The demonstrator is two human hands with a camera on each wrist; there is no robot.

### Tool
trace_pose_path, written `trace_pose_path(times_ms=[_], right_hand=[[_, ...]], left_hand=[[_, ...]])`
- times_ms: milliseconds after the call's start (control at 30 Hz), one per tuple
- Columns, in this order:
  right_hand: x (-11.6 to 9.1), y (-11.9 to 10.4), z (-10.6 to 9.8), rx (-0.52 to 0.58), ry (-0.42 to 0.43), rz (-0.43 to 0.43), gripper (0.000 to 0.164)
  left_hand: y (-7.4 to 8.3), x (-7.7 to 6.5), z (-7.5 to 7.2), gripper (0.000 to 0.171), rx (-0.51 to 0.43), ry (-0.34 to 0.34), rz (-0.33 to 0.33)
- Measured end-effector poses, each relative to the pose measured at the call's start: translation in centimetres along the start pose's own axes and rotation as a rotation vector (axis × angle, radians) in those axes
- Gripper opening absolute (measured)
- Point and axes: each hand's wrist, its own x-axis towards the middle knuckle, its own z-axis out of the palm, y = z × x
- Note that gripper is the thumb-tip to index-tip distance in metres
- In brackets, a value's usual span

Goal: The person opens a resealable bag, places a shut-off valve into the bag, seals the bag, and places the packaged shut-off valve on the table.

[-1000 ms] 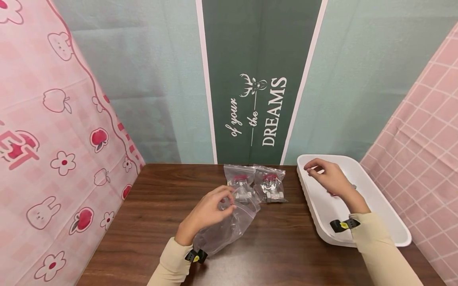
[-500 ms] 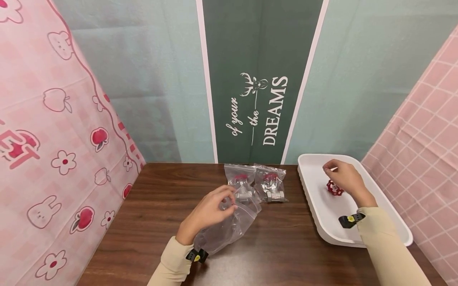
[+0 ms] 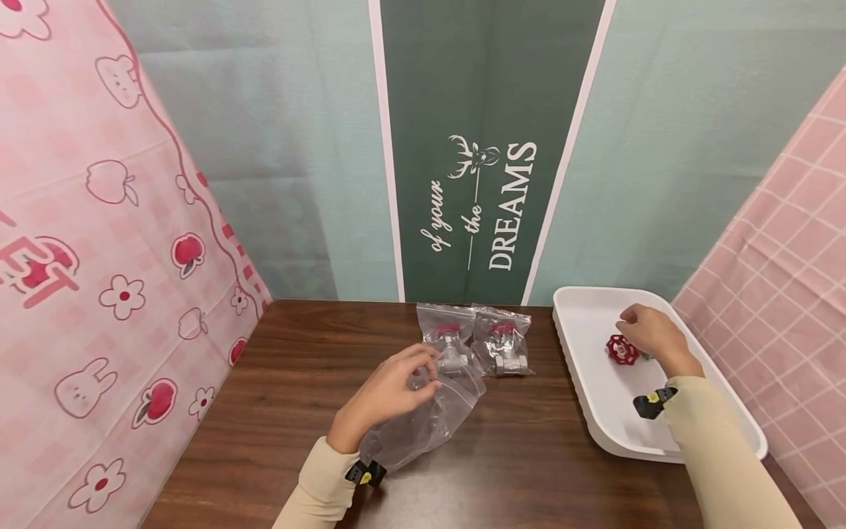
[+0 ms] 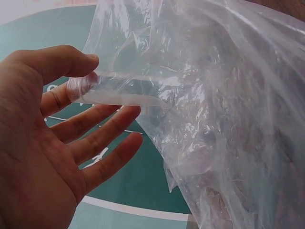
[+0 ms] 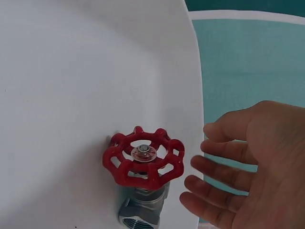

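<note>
Over the table's middle, my left hand (image 3: 386, 393) pinches a clear plastic zip bag (image 3: 413, 433) by its edge. In the left wrist view the thumb and index finger close on the bag (image 4: 190, 109), while the other fingers spread loosely. A gate valve with a red handwheel (image 3: 622, 350) and a silver metal body lies in the white tray (image 3: 590, 422). Just to the valve's right in the head view hovers my right hand (image 3: 656, 339), fingers relaxed and holding nothing. The right wrist view shows a gap between these fingers and the handwheel (image 5: 136, 180).
Two zip bags, a left one (image 3: 448, 334) and a right one (image 3: 507, 345), each hold a red-wheeled valve at the back of the brown wooden table (image 3: 311, 367). The held bag overlaps the left one. Fabric hangings (image 3: 317, 184) stand behind and at both sides.
My right hand has moved rightward over the tray, uncovering the red handwheel beneath it. The left hand and its bag have stayed nearly still.
</note>
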Motion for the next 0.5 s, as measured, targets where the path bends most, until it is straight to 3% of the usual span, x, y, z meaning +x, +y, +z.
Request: trace_pose_path(times_ms=[267, 500], right_hand=[[-0.27, 0.83, 0.14, -0.039, -0.109, 0.143, 0.061], [-0.01, 1.05, 0.66, -0.055, -0.181, 0.176, 0.071]], left_hand=[[-0.03, -0.09, -0.1, 0.014, 0.006, -0.005, -0.011], [-0.09, -0.2, -0.2, 0.015, 0.012, -0.006, -0.015]])
